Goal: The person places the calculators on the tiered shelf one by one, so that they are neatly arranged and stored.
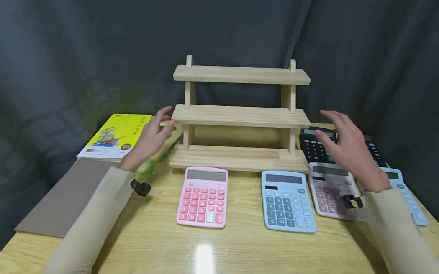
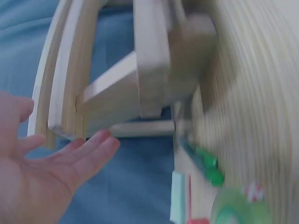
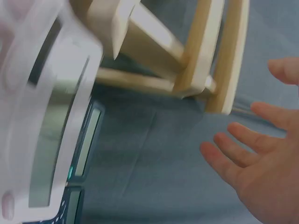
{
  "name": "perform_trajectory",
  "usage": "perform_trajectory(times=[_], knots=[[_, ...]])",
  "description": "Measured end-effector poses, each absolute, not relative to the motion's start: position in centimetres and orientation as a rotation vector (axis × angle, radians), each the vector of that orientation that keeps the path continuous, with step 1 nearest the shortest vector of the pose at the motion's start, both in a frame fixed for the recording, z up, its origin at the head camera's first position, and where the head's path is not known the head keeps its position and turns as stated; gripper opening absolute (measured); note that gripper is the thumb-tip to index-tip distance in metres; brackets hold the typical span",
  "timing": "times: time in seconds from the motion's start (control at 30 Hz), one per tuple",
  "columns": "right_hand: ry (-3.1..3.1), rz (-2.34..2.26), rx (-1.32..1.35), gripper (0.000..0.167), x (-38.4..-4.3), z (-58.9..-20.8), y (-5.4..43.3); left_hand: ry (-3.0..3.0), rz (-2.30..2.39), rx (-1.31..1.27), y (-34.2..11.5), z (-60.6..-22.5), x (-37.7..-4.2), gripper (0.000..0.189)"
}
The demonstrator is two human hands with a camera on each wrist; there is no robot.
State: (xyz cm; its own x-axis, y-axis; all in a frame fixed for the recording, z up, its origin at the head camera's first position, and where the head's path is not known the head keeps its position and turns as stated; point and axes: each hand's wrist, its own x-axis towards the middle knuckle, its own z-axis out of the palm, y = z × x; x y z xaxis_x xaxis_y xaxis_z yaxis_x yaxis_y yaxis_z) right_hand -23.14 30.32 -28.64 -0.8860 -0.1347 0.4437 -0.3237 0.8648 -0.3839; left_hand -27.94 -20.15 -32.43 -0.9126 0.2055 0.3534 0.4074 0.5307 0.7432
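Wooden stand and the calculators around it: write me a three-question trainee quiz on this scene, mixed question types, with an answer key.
1. Count: how many shelf boards does the wooden stand have?
2. Multiple choice: in the head view, what lies on the table just left of the blue calculator in front of the stand? A) a black calculator; B) a pink calculator; C) a yellow book.
3. True or false: the right hand is gripping the blue calculator.

Key:
1. Three.
2. B.
3. False; its fingers are spread and hold nothing.
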Motion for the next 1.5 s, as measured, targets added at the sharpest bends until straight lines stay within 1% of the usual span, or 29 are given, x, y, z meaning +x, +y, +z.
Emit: perform_trajectory(times=[0.17, 0.4, 0.57, 0.73, 0.93, 1.03, 1.2, 1.37, 1.5], knots=[[-2.651, 0.762, 0.34, 0.064, -22.0, -28.3, 28.7, -2.472, -1.641, -0.475, -20.0, -32.9, -28.4, 0.059], [-2.697, 0.953, 0.411, 0.063, -19.6, -28.9, 26.2, -2.361, -1.943, -0.502, -19.8, -33.7, -29.1, 0.059], [-2.718, 1.061, 0.486, 0.061, -17.5, -29.5, 24.1, -2.3, -2.015, -0.508, -19.7, -33.8, -29.4, 0.06], [-2.744, 1.214, 0.575, 0.062, -16.1, -30.4, 21.5, -2.292, -2.044, -0.482, -19.1, -33.6, -29.4, 0.06], [-2.83, 1.284, 0.65, 0.072, -14.5, -32.5, 17.4, -2.293, -2.055, -0.427, -18.8, -33.8, -29.4, 0.059], [-2.893, 1.301, 0.642, 0.076, -13.5, -33.4, 15.3, -2.291, -2.05, -0.43, -18.8, -33.8, -29.5, 0.059], [-2.987, 1.319, 0.522, 0.08, -12.4, -34.6, 12.3, -2.293, -2.049, -0.433, -18.8, -33.8, -29.5, 0.058], [-3.058, 1.275, 0.454, 0.094, -12.2, -35.6, 10.5, -2.289, -2.066, -0.446, -18.6, -33.9, -29.5, 0.058], [-3.045, 1.324, 0.516, 0.099, -12.2, -35.9, 9.6, -2.278, -2.076, -0.464, -18.5, -33.9, -29.7, 0.059]])
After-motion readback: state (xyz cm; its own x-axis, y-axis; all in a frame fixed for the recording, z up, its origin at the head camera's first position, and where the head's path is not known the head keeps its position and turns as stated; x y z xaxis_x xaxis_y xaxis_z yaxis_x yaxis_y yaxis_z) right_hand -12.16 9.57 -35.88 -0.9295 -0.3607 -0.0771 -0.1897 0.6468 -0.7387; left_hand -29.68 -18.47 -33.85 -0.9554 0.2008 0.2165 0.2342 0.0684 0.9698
